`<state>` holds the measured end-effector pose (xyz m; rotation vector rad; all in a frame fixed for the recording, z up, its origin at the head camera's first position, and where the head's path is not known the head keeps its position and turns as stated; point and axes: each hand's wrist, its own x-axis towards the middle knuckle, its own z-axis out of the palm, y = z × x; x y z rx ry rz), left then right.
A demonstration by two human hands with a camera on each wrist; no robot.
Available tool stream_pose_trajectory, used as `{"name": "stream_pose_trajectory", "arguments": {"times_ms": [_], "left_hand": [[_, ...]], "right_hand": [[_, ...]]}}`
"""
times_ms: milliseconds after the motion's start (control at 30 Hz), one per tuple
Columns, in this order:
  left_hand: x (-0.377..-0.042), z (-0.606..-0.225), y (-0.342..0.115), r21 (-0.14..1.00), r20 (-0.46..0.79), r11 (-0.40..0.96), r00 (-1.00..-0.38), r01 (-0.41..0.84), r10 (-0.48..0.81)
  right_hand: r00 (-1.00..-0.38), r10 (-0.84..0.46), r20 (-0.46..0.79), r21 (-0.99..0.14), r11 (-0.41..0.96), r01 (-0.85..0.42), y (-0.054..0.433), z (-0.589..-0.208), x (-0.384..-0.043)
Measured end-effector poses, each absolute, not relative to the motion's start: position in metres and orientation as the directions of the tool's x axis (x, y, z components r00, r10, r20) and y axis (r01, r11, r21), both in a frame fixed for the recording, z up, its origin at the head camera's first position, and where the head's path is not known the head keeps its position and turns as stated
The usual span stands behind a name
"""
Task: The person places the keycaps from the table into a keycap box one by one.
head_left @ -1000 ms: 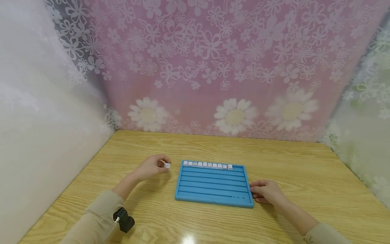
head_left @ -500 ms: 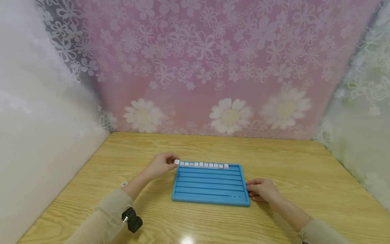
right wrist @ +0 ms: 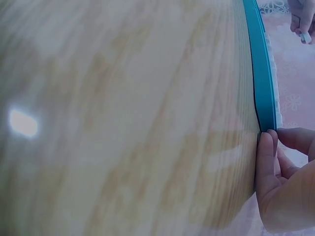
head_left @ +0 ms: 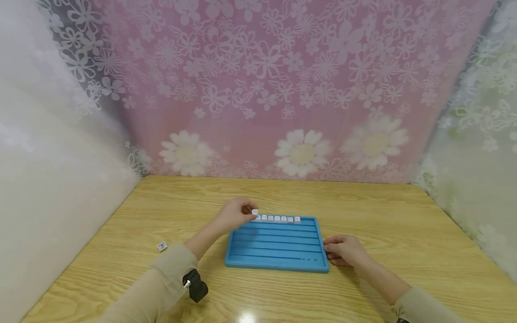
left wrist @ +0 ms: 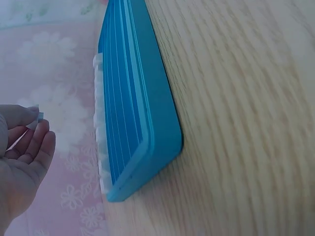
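My left hand pinches a white keycap between thumb and fingertips, just above the back edge of a blue ridged tray. The same keycap shows small at the fingertips in the left wrist view. A row of white keycaps stands along the tray's back groove, its left end hidden behind my left hand. At the tray's right side, my right hand grips the rim; in the right wrist view its thumb and fingers lie on either side of the tray's corner.
A loose white keycap lies on the wooden table, left of the tray and close to my left sleeve. Flowered cloth hangs behind the table and along both sides.
My left hand has carried the keycap rightward, from beside the tray to over its back row. The loose keycap on the table has come into sight. My right hand stays at the rim.
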<state>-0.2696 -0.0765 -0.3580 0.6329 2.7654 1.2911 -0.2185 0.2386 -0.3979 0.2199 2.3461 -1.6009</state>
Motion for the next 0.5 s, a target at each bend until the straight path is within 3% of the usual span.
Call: {"name": "stream_pose_trajectory", "arguments": {"times_ms": [500], "left_hand": [[-0.275,-0.355,-0.039,0.706,0.160,0.571,-0.880,0.418,0.447]], "right_hand": [[-0.951,0.002,-0.308,-0.879,0.382,0.286,0.235,-0.398,-0.218]]}}
